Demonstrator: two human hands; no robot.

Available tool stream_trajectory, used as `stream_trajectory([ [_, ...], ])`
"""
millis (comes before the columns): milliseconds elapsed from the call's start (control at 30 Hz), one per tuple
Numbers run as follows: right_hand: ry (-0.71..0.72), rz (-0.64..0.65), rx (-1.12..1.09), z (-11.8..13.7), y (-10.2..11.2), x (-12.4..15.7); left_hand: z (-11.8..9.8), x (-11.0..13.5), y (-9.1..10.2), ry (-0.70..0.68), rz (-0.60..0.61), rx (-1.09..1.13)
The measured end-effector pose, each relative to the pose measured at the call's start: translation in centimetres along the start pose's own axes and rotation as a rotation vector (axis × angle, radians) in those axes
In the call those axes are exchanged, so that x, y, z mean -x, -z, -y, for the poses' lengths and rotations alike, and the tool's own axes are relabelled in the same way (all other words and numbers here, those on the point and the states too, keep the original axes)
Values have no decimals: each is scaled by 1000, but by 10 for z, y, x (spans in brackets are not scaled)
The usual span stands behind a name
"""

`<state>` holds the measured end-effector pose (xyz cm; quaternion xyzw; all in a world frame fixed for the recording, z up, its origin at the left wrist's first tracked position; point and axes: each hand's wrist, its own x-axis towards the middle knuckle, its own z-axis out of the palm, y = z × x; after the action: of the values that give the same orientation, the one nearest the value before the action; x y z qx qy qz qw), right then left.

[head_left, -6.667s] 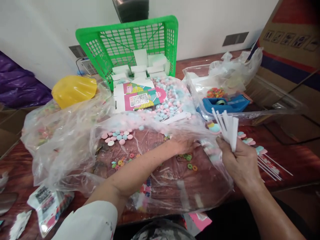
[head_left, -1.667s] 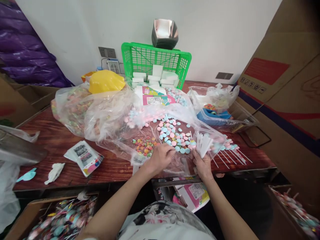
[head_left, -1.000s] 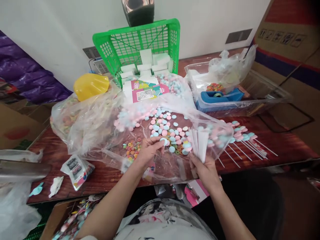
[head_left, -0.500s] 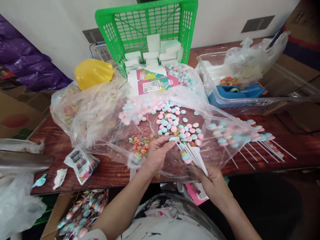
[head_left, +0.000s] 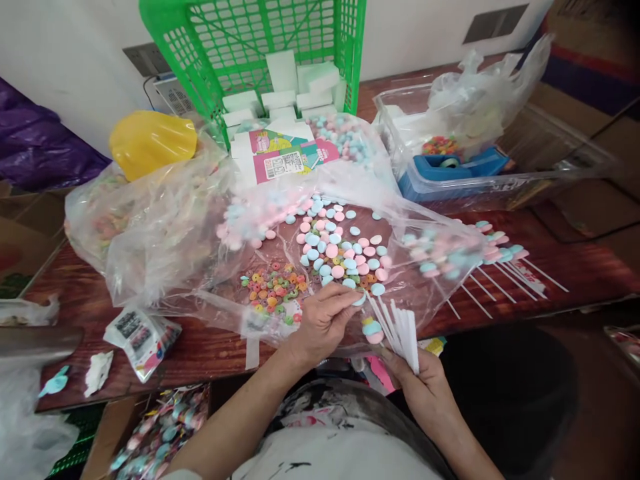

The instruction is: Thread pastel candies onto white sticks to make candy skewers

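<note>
My left hand pinches a pale blue candy between thumb and fingertips, close to the tip of a white stick. My right hand is closed around a bundle of white sticks that fan upward. Below the left fingertips, a stacked candy piece in yellow, blue and pink sits by the sticks. Loose pink and blue candies lie on the clear plastic sheet just beyond my hands. Small ring-shaped candies in mixed colours are spread left of them.
Finished candy sticks lie at the right, partly under plastic. Behind stands a green basket with white boxes. A clear bin holds a blue tape dispenser. A yellow bowl-like piece rests on bagged candy. Below is a box of wrapped candy.
The view has shifted, so the table things appear further left. My left hand has drawn slightly nearer to me with the blue candy at the stick tips; the right hand still grips the bundle.
</note>
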<state>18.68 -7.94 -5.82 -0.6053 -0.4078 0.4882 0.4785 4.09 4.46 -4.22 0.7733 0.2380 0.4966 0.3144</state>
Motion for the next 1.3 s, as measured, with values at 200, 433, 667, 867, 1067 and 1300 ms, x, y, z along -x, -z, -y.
stream_trajectory([
  [200, -128, -298, -240, -6, 11, 9, -7, -12, -25, 171, 182, 121],
  [433, -65, -236, 25, -16, 35, 15, 5, -35, -29, 35, 543, -459],
  [667, 14, -140, 151, -22, 29, 21, 5, -19, -39, 496, 110, 36],
  [867, 163, -84, 276, -14, 25, 12, -17, -14, -23, 585, 104, 235],
  [1067, 216, -31, 345, -7, 15, 11, -26, 4, -17, 635, 166, 323],
  [1300, 54, 42, 267, -6, 14, 19, -12, 15, -18, 192, 83, 178],
])
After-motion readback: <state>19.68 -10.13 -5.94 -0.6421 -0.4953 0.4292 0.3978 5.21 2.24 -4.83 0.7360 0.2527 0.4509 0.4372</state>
